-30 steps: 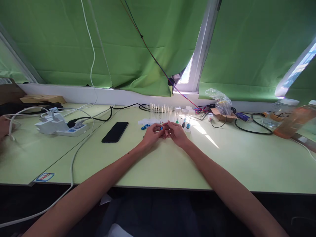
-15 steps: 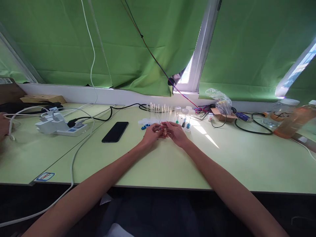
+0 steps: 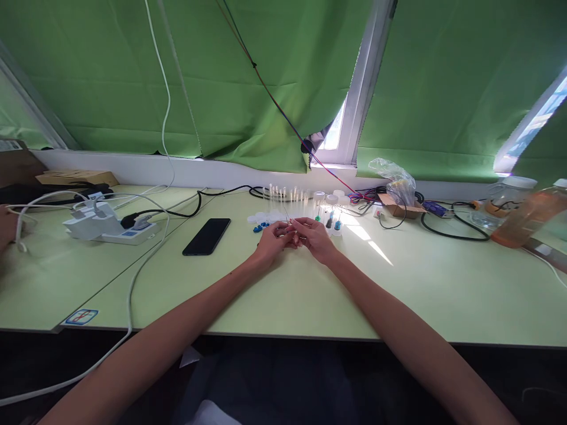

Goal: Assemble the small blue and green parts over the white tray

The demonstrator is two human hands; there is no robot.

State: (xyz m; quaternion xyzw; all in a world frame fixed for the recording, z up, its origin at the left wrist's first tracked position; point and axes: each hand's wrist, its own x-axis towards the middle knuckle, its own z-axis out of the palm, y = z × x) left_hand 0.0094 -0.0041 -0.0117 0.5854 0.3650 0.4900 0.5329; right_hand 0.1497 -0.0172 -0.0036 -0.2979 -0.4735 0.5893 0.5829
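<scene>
Above the table's middle, my left hand (image 3: 271, 239) and my right hand (image 3: 313, 237) meet at the fingertips, both closed. A thin needle (image 3: 286, 214) pokes up from between their fingers, its lower end hidden by them. Just beyond my left hand lie several small blue pieces (image 3: 260, 227) and whitish caps (image 3: 257, 218). Clear upright tubes (image 3: 290, 200) stand in a row behind the hands. Beside my right hand are small clear vials with white caps, holding a green-based needle (image 3: 318, 218), a dark one (image 3: 329, 222) and a blue one (image 3: 338, 225).
A black phone (image 3: 207, 236) lies left of my arms, near a white power strip (image 3: 128, 234) with plugs and cables. Rightward are a small cardboard box (image 3: 401, 206), a black cable (image 3: 456, 235) and an orange bottle (image 3: 525, 218). Another person's hand (image 3: 5, 227) shows at the left edge.
My right fingers have shifted very slightly against the left ones around the needle. Everything else stays where it was.
</scene>
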